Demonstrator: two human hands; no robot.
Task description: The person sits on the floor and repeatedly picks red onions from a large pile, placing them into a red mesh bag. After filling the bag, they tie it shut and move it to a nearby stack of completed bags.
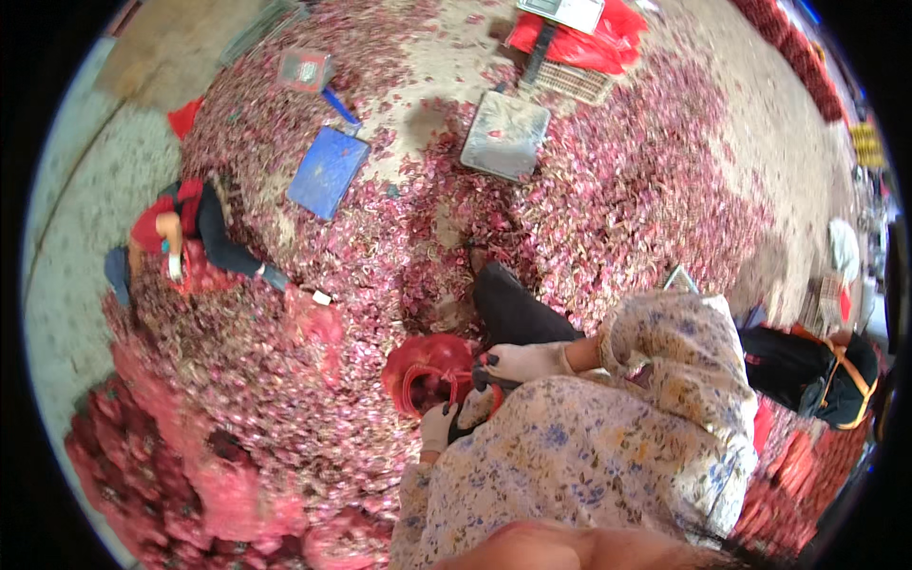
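A red mesh bag (pixel 427 367) with a rope-like cord round its open mouth sits before me, dark red produce showing inside. My left hand (pixel 436 426), in a pale glove with dark fingertips, grips the near edge of the mouth. On the bag's right side my right hand (pixel 527 361), gloved alike, has its fingers bent around the edge. Between the hands, part of the bag edge is hard to make out. My dark trouser leg (pixel 520 306) stretches out beyond the bag, and a floral smock (pixel 570 449) covers my lap.
Loose reddish onion skins (pixel 356 271) litter the floor. Ahead stand a blue platform scale (pixel 328 172) and a metal platform scale (pixel 506 134). A person in red (pixel 171 221) bends at the left; another in dark clothing (pixel 798 370) is at the right. Filled mesh sacks (pixel 128 463) lie lower left.
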